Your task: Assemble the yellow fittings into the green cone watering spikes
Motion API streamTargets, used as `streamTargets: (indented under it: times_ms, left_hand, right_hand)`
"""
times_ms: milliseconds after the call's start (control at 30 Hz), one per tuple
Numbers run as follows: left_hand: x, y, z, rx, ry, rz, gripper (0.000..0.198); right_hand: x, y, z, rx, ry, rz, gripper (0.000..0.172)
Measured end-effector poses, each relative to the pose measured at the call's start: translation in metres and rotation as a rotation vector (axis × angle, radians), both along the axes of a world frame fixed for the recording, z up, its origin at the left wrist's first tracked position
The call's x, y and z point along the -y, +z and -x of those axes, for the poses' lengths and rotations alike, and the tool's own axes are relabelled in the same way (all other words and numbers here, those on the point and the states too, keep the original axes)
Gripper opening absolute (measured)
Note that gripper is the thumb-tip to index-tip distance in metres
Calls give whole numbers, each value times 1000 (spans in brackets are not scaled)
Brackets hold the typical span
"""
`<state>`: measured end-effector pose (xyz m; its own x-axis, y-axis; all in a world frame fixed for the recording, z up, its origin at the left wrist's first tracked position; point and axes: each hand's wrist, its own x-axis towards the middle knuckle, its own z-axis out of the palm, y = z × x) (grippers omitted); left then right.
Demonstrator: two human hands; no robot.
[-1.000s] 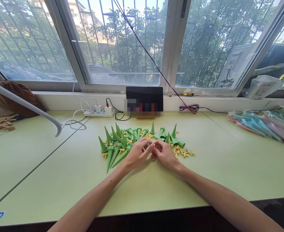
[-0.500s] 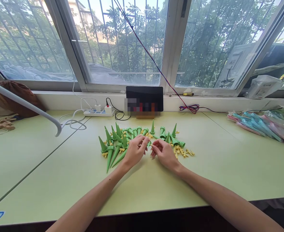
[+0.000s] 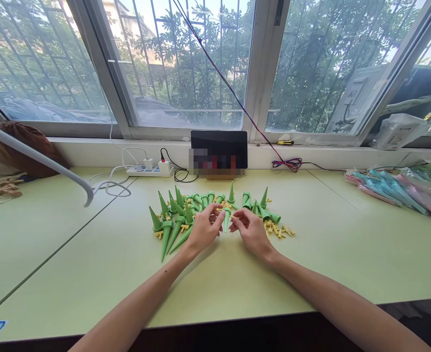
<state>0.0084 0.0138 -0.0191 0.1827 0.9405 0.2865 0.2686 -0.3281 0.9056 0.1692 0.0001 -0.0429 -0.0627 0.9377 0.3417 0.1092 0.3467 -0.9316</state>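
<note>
My left hand (image 3: 206,227) is closed on a green plastic watering spike (image 3: 226,221), held by its collar with the tip pointing down. Close on the other side, my right hand (image 3: 250,229) pinches a small yellow plastic piece (image 3: 233,216) against the spike's upper side; the fingers partly hide it. Behind and left of the hands lie several more green spikes (image 3: 167,238), some standing tip up and others lying flat. Small yellow T-shaped pieces (image 3: 274,230) are heaped to the right of my right hand, with others scattered among the spikes.
A dark-screened tablet (image 3: 219,149) leans at the back of the pale green table (image 3: 259,288). A power strip (image 3: 149,171) with cables stands left of it. Bagged coloured items (image 3: 402,193) lie far right. A white curved tube (image 3: 47,159) reaches in from the left.
The green spike in my left hand has turned and now shows plainly between the hands, tip downward. The right hand stays close with the yellow piece. The heaps look unchanged.
</note>
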Motion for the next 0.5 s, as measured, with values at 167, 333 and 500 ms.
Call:
streamTargets:
  times_ms: [167, 333, 500]
  left_hand:
    - [-2, 0, 0, 51, -21, 45, 36]
    - [0, 3, -1, 116, -42, 122, 41]
    - [0, 4, -1, 153, -64, 137, 42]
  right_hand:
    - [-1, -1, 0, -58, -23, -3, 25]
    - [-1, 1, -1, -65, -45, -3, 28]
    - [-1, 3, 0, -93, -48, -9, 32]
